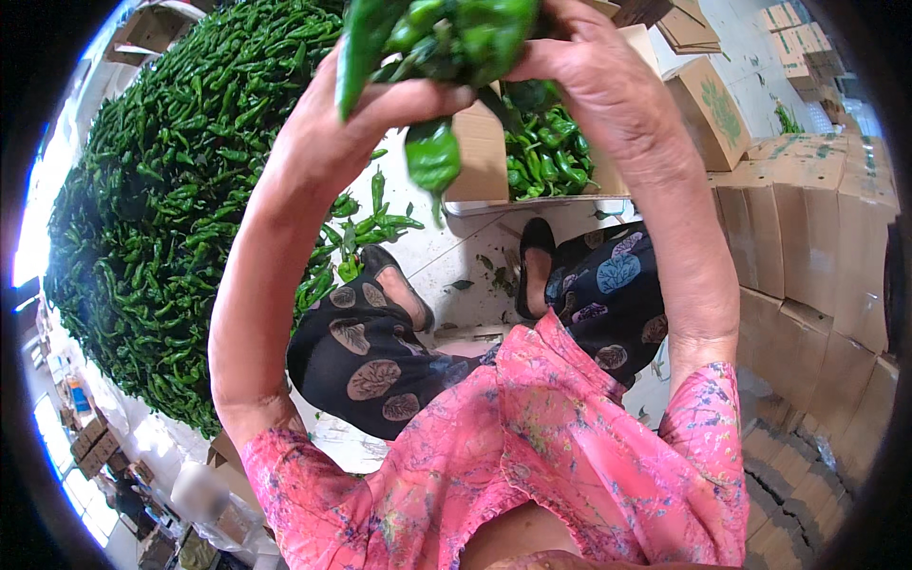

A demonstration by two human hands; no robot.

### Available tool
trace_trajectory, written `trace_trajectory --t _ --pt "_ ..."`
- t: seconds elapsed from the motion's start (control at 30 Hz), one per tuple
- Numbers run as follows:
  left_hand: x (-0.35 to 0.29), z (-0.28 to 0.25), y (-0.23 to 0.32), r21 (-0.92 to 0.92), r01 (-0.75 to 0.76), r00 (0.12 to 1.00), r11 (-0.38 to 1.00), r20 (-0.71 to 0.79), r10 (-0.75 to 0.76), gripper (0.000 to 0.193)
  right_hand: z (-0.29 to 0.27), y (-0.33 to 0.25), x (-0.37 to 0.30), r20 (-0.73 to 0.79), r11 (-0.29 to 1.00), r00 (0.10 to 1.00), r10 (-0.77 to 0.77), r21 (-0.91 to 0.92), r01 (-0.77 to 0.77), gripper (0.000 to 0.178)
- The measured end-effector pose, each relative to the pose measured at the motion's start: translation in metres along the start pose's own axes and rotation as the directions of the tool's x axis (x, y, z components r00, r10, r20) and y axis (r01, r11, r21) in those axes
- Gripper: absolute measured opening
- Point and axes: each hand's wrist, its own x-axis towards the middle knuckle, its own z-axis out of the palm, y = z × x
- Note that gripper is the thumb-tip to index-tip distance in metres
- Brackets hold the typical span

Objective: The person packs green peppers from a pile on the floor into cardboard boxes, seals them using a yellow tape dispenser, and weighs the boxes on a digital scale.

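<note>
Several glossy green peppers [451, 43] are bunched between my two hands, raised at the top of the view. My left hand [385, 100] is wrapped round them from below, its thumb lying across the bunch. From the other side my right hand [570, 57] closes on the same bunch, and its fingertips are partly hidden. One pepper [434, 157] dangles beneath my left thumb. Under and beyond my hands stands an open cardboard box [480, 152] holding more green peppers [551, 152].
A big heap of green peppers [180, 209] rises on my left, with a few loose peppers [375, 223] at its edge. Stacked cardboard boxes [807, 228] line my right side. My feet rest on the pale floor [465, 247], which has scattered leaf bits.
</note>
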Motion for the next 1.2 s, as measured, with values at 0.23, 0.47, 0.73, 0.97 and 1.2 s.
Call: trace_trajectory --t 0.23,0.47,0.73,0.97,1.2 --pt "0.071 0.055 0.013 -0.210 -0.180 0.978 0.961 0.066 0.198 0.045 -0.084 0.014 -0.044 -0.371 0.995 0.926 0.074 0.095 -0.042 0.041" --pt "0.079 0.071 0.050 -0.678 0.028 0.998 0.734 0.059 0.016 0.073 -0.100 -0.006 -0.063 -0.472 0.976 0.855 0.213 0.069 -0.205 0.038" --pt "0.092 0.083 0.024 -0.347 0.112 0.971 0.931 0.238 -0.029 0.070 -0.146 0.044 -0.082 -0.433 0.964 0.886 0.167 0.262 -0.054 0.038" --pt "0.102 0.110 -0.001 0.062 -0.108 0.926 0.992 0.370 0.078 0.066 -0.162 0.061 -0.087 -0.268 0.856 0.939 0.216 0.514 -0.050 0.027" --pt "0.089 0.141 0.031 -0.405 0.084 0.958 0.910 0.286 0.039 0.053 -0.153 0.064 -0.092 -0.040 0.562 0.987 0.154 0.825 -0.054 0.037"
